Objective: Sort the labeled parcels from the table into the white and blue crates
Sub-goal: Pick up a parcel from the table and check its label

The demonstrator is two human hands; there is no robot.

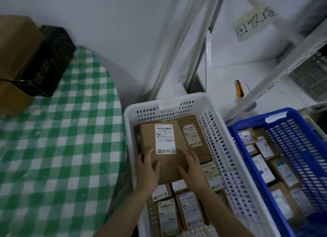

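Far to the left of the left grip, the counter (53, 148) with its green checked cloth carries a brown box (16, 47) and a black box (49, 60), well apart from us. Under both grips sits the white crate (129, 123). In it the large parcel (148, 143) lies flat on other parcels, label (165, 138) up and just beyond our fingertips. The left grip (147, 167) wraps its near left edge, thumb on top. The right grip (192, 167) clasps the near right edge, fingers draped over the side. Nearer to us than the grips, smaller parcels (190, 210) fill the crate floor. To the right of the right grip stands the blue crate (300, 144), also holding parcels.

We judge this the placing step, with the parcel looking seated. Next we would let go with both grips, lift clear without dragging it, and swing left to the counter for another parcel, reading its label to choose the crate.
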